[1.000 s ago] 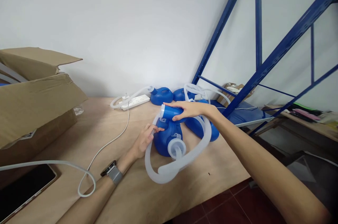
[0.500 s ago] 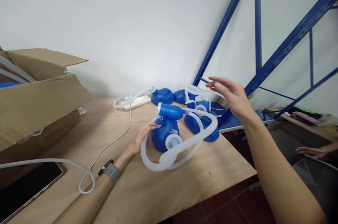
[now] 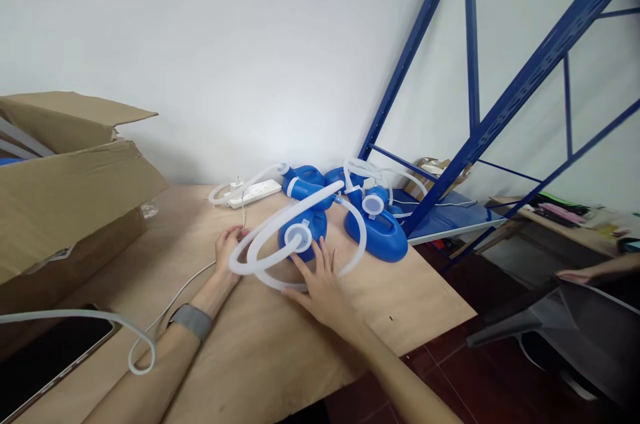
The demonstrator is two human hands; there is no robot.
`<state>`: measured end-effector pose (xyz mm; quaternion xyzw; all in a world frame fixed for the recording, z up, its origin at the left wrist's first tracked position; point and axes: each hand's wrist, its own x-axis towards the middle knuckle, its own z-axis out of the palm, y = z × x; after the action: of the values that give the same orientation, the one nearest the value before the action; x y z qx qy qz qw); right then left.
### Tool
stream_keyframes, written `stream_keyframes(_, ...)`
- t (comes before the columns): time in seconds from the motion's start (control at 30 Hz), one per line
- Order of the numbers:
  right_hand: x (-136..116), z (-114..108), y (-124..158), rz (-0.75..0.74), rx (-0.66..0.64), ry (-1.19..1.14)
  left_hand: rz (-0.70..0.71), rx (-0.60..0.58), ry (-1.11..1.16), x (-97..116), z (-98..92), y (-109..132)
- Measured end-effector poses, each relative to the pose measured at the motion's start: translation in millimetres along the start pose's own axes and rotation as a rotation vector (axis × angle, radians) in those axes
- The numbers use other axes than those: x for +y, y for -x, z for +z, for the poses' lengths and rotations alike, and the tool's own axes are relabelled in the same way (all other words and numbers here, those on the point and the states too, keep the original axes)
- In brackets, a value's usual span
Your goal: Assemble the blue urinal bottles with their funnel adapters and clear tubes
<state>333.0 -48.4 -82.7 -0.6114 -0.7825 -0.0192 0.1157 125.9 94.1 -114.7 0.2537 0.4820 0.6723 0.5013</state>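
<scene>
A blue plastic bottle [image 3: 309, 227] with a white round cap lies on the wooden table [image 3: 280, 344], and a white corrugated hose [image 3: 273, 229] loops around it. My right hand [image 3: 320, 284] lies on the table against the bottle's near side, fingers spread, touching the hose loop. My left hand [image 3: 227, 247], a grey watch on its wrist, rests with curled fingers at the hose loop's left end. Whether it grips the hose I cannot make out. Behind, further blue bottles [image 3: 373, 231] with white hoses lie in a pile.
An open cardboard box [image 3: 65, 177] stands at the left. A white power strip [image 3: 253, 192] and its cable lie by the wall. A dark tablet [image 3: 45, 357] sits at the near left. Blue shelf struts [image 3: 470, 137] rise at right. Another person's hand [image 3: 580, 274] shows far right.
My right hand came down from the air onto the table against the bottle. The bottle and hose shifted away and turned; the hose loop now lies flatter to the left.
</scene>
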Motion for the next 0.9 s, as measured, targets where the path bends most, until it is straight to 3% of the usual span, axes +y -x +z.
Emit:
stream_keyframes(0.13, -2.8, 20.5, -35.2, 0.089, 0.157, 0.131, 0.052, 0.067, -0.026, -0.9, -12.6, -9.0)
stream_keyframes(0.23, -4.6, 27.3, -55.9, 0.161, 0.15, 0.177, 0.117, 0.072, -0.088, -5.9, -13.7, -7.1)
stream_keyframes(0.5, -31.9, 29.4, -104.5, 0.376, 0.095, 0.156, 0.244, -0.149, -0.392, -17.1, -16.6, -1.8)
stream_keyframes(0.77, -22.3, 38.2, -145.4, 0.304, 0.12, 0.085, 0.396, -0.286, -0.674, -15.1, -15.2, 7.4)
stream_keyframes(0.83, -15.8, 34.2, -142.3, 0.205, 0.118, 0.038, 0.411, -0.304, -0.722, -14.9, -15.5, 8.6)
stream_keyframes(0.9, -3.1, 25.6, -122.7, 0.012, 0.182, 0.002, 0.42, -0.319, -0.758, -15.1, -16.0, 8.6)
